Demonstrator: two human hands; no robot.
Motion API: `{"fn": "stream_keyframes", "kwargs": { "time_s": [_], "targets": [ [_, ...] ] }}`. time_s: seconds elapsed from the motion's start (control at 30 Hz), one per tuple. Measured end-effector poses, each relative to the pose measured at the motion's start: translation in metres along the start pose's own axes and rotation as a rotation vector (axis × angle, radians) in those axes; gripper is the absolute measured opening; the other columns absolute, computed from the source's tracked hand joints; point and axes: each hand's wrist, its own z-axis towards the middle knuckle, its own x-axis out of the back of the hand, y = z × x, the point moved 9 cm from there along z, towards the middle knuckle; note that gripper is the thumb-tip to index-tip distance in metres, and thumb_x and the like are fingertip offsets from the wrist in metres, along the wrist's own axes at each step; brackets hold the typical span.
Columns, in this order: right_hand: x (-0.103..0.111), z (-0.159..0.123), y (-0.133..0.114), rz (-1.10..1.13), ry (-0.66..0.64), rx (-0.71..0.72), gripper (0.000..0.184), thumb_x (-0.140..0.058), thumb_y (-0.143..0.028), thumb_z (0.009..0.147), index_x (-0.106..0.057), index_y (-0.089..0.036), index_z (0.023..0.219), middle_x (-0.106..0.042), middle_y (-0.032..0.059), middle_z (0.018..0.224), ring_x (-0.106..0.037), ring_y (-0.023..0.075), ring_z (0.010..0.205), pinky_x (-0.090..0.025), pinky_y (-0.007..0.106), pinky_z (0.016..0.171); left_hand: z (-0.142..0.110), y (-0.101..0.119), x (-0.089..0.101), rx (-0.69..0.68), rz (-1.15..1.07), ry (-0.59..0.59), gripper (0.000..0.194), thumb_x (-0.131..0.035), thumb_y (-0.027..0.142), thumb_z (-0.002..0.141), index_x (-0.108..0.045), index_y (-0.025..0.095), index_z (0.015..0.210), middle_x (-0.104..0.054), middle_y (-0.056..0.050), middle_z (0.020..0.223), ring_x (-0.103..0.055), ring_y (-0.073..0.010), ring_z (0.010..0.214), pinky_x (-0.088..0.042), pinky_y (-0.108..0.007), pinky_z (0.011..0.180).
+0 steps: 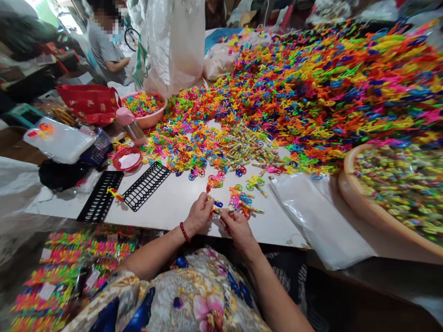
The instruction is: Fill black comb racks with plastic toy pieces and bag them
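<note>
My left hand (199, 213) and my right hand (237, 227) meet near the front edge of a white table (173, 203). Both pinch small bright plastic toy pieces (216, 207), with a blue one showing between them. A little heap of the same pieces (242, 203) lies just beyond my right hand. A red bead bracelet (184, 232) is on my left wrist. A huge pile of multicoloured plastic toys (311, 87) covers the far and right part of the table.
Two black plastic grids (145, 185) lie to the left, beside a red basket (127, 159). Clear bags (318, 221) lie right of my hands. A tan basin (367, 203) of wrapped pieces sits far right. Another person (105, 46) sits at the back left. Packed toy bags (69, 267) lie at lower left.
</note>
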Motion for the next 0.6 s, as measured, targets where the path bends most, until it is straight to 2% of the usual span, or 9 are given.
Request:
{"fn": "stream_keyframes", "kwargs": {
  "time_s": [0.1,0.2,0.27,0.33,0.4,0.47,0.53,0.6],
  "targets": [
    [-0.002,-0.002,-0.010,-0.172,-0.010,0.155,0.052,-0.064,-0.070,0.074,-0.057,-0.020,0.064,-0.038,-0.0054,0.050,-0.028,0.0085,0.046,-0.021,0.023,0.042,0.000,-0.001,0.002,-0.026,0.062,0.024,0.029,-0.052,0.047,0.092,-0.047,0.022,0.077,-0.044,0.006,0.053,-0.040,-0.0113,0.050,-0.031,-0.023,0.053],
    [-0.012,-0.009,-0.023,-0.326,-0.060,0.326,0.049,-0.057,-0.062,0.084,-0.059,-0.019,0.061,-0.041,-0.0034,0.053,-0.034,0.0109,0.052,-0.029,0.024,0.049,-0.001,-0.004,0.001,-0.038,0.089,0.034,0.029,-0.050,0.045,0.093,-0.046,0.022,0.076,-0.043,0.007,0.052,-0.039,-0.0118,0.050,-0.031,-0.023,0.055],
    [-0.014,-0.013,-0.027,-0.398,-0.066,0.378,0.046,-0.053,-0.058,0.088,-0.063,-0.020,0.066,-0.046,-0.0026,0.056,-0.039,0.0122,0.055,-0.033,0.025,0.053,0.001,-0.005,0.000,-0.031,0.108,0.020,0.029,-0.049,0.044,0.094,-0.046,0.022,0.074,-0.043,0.006,0.054,-0.040,-0.0122,0.052,-0.031,-0.024,0.056],
    [-0.006,-0.013,-0.030,-0.444,-0.024,0.391,0.042,-0.053,-0.055,0.089,-0.068,-0.020,0.072,-0.052,-0.0017,0.057,-0.045,0.0137,0.056,-0.037,0.025,0.054,0.006,-0.001,0.002,-0.028,0.133,0.047,0.029,-0.047,0.043,0.095,-0.047,0.022,0.074,-0.045,0.005,0.058,-0.042,-0.0128,0.056,-0.031,-0.024,0.058],
    [0.012,-0.010,-0.037,-0.484,0.070,0.410,0.039,-0.053,-0.054,0.090,-0.071,-0.021,0.082,-0.060,0.0001,0.063,-0.053,0.0165,0.061,-0.043,0.027,0.058,0.016,0.009,0.011,-0.051,0.149,0.132,0.023,-0.048,0.039,0.094,-0.051,0.022,0.079,-0.050,0.003,0.066,-0.045,-0.0136,0.062,-0.033,-0.025,0.062],
    [0.039,-0.008,-0.052,-0.560,0.218,0.470,0.036,-0.051,-0.051,0.090,-0.073,-0.022,0.094,-0.068,0.0044,0.078,-0.061,0.0205,0.072,-0.050,0.031,0.067,0.030,0.025,0.021,-0.139,0.143,0.216,0.011,-0.057,0.034,0.089,-0.056,0.023,0.089,-0.055,0.000,0.079,-0.050,-0.0157,0.073,-0.037,-0.026,0.069],
    [0.065,-0.011,-0.072,-0.686,0.396,0.554,0.037,-0.052,-0.047,0.089,-0.071,-0.021,0.107,-0.069,0.0113,0.105,-0.064,0.0259,0.090,-0.053,0.036,0.077,0.046,0.041,0.025,-0.260,0.164,0.232,0.022,-0.069,0.026,0.079,-0.060,0.023,0.099,-0.058,-0.004,0.095,-0.053,-0.0188,0.087,-0.040,-0.028,0.077],
    [0.083,-0.017,-0.089,-0.795,0.548,0.618,0.042,-0.053,-0.043,0.086,-0.068,-0.019,0.117,-0.059,0.0166,0.127,-0.062,0.0302,0.105,-0.053,0.039,0.081,0.063,0.048,0.021,-0.321,0.242,0.180,0.030,-0.073,0.018,0.071,-0.063,0.022,0.100,-0.058,-0.006,0.100,-0.053,-0.0206,0.092,-0.041,-0.030,0.082]
  ]
}}
